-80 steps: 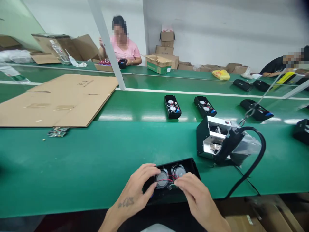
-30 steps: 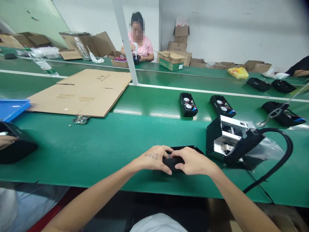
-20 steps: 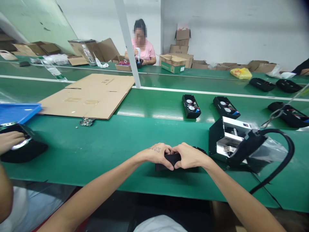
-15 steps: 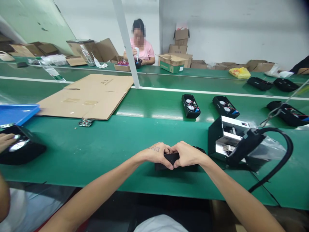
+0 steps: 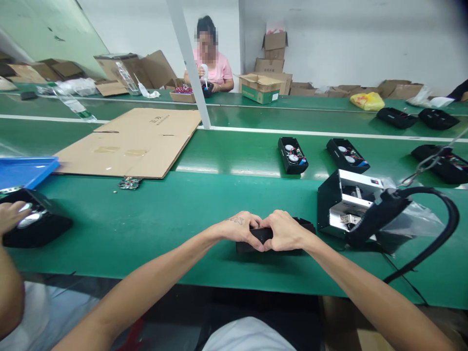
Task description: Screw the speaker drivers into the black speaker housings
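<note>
Both of my hands are at a long black plastic housing [image 5: 262, 236] on the green bench in front of me. My left hand [image 5: 242, 229] grips its left part, thumb on the near side and fingers on the far side. Close beside it, my right hand [image 5: 284, 231] grips the same housing in the same way, the two thumbs almost meeting. The housing's right end shows beyond my right hand. Its inside is mostly covered by my hands.
Right of my hands stands a black and silver machine [image 5: 338, 202] with a black hose [image 5: 451, 214]. Open black housings [image 5: 293, 156] with round white parts and wires lie beyond. A flat cardboard sheet [image 5: 135, 141] and a circuit board [image 5: 130, 183] lie left. A co-worker's hand [image 5: 12, 214] works at far left.
My hands keep the same grip on the black housing with barely any movement. The whole view has shifted slightly. The co-worker's hand at left remains on another black housing.
</note>
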Tool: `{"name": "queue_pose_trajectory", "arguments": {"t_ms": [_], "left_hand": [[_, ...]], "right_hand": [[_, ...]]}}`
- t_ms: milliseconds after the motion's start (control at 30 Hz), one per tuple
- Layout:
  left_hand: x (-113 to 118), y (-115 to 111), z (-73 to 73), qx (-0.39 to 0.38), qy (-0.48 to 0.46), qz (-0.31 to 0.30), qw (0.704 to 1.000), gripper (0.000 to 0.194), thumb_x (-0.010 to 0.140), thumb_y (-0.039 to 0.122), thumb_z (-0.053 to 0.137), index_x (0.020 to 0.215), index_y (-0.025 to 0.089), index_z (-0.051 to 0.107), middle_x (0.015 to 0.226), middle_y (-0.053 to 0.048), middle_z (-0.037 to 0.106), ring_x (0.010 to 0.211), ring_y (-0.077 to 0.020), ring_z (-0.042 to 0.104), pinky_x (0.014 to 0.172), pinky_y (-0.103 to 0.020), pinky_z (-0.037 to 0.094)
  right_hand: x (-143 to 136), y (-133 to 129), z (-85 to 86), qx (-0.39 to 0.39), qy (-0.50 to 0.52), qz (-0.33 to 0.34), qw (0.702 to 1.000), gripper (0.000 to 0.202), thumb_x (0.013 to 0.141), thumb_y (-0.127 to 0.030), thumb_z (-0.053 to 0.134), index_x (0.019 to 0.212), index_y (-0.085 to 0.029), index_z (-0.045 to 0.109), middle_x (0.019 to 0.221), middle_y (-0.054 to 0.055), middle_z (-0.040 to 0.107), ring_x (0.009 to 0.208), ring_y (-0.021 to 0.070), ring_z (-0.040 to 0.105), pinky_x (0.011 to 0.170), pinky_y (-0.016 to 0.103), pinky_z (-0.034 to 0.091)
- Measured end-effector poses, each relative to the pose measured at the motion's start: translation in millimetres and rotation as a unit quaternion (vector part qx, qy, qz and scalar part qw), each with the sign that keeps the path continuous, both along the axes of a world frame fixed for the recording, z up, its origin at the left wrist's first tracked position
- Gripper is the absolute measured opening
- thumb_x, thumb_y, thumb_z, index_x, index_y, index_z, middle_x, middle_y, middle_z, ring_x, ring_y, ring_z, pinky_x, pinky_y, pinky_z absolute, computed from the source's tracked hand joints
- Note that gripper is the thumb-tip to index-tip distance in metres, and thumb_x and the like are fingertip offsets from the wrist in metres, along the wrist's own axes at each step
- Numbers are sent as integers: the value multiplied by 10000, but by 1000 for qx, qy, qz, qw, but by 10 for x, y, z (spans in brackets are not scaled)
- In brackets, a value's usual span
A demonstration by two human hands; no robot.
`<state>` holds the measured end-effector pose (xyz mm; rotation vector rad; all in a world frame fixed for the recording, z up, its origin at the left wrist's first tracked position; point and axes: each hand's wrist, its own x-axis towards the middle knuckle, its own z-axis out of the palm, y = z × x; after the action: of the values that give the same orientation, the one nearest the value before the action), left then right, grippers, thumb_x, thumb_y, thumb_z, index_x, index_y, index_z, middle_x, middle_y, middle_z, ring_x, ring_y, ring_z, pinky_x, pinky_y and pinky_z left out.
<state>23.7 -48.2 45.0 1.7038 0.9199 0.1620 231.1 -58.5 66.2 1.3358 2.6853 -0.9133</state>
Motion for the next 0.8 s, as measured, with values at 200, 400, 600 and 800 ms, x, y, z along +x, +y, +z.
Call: {"name": "queue_pose_trajectory", "arguments": {"t_ms": [200,400,600,800], "left_hand": [[-23,-63,14,37,9,-6,999,423,641,496,969,631,181,688,1021,22,726,787,-151,617,652,-270,419],[-31,-631,-288,330,67,-48,941,285,747,422,996,886,252,814,1389,8,741,1507,-487,470,1205,-624,354],[46,-1105,-598,559,64,-41,825,279,884,393,890,768,199,727,1359,-4,720,1590,-486,330,1253,-634,222],[59,-1122,-600,574,69,-31,815,270,874,367,890,773,206,697,1362,5,708,1649,-439,226,1322,-603,148]], "right_hand": [[89,-163,161,24,-5,18,1000,295,767,-370,887,1034,-258,832,777,27,770,749,254,703,652,334,383],[641,-793,139,211,270,-224,912,376,962,-218,747,1328,-297,715,1195,63,785,1085,258,734,960,412,582],[1337,-961,-349,475,343,-534,609,577,865,-402,877,1353,-186,660,1164,109,675,966,251,683,850,421,580],[1765,-666,-362,256,243,-588,728,560,882,-647,773,1235,-214,737,1171,138,783,1102,358,720,1035,562,536]]}}
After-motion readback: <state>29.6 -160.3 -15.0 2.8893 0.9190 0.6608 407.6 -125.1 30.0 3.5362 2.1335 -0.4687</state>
